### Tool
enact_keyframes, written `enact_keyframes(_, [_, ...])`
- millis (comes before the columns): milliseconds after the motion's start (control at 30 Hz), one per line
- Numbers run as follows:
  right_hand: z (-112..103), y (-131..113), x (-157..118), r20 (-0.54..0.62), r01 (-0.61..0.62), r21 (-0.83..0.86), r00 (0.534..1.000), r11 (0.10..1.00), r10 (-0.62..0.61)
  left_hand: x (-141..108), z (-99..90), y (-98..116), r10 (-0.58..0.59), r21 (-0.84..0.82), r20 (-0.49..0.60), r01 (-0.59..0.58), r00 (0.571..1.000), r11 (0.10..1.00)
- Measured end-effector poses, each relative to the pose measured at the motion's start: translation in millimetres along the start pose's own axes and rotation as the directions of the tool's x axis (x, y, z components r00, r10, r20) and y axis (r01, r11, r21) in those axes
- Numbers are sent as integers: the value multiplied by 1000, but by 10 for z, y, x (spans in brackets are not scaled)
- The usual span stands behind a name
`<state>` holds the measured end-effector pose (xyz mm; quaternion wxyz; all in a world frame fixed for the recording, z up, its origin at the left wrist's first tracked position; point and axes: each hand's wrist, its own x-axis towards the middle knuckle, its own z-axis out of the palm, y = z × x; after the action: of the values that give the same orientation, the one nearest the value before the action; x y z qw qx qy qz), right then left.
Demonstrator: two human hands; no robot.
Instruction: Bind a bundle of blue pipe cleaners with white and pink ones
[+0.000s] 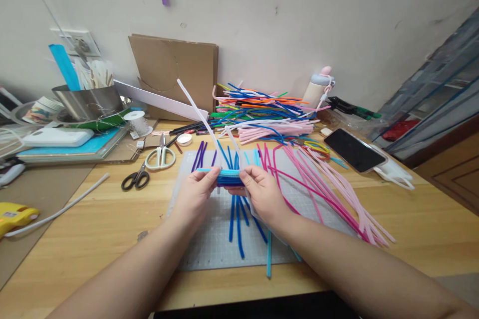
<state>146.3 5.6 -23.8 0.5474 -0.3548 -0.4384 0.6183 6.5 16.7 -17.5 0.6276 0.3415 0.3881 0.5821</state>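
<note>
Between my two hands is a small woven band of pipe cleaners [229,178], light blue along the top and darker blue to purple below. My left hand [202,184] pinches its left end, and my right hand [260,187] grips the right end. Two white pipe cleaners [198,112] stick up from the band, one near each hand. Under the hands, loose blue pipe cleaners [238,229] lie on a grey cutting mat [202,239]. Purple ones [199,155] rest on the mat's upper left, pink ones [337,184] on its right.
Two pairs of scissors [160,154] lie left of the mat. Behind it are a colourful pipe cleaner pile [277,129], cardboard [175,70] and a bottle [316,90]. A phone [355,149] sits right, a yellow glue gun [17,215] far left.
</note>
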Motion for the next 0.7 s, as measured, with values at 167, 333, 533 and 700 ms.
enact_keyframes(167, [2, 6, -1, -1, -7, -1, 1000, 1000, 7, 10, -4, -13, 7, 18, 11, -7, 1000, 1000])
enact_keyframes(333, [7, -6, 3, 0, -14, 4, 1000, 1000, 14, 9, -9, -11, -1, 22, -30, 1, 1000, 1000])
enact_keyframes(533, [33, -58, 4, -30, 0, -1, 1000, 1000, 0, 32, -33, 5, 25, -21, -44, -26, 999, 999])
enact_keyframes(700, [23, -81, 8, -69, 9, -51, 998, 999, -12, 50, -73, -24, 61, 44, -87, -57, 994, 997])
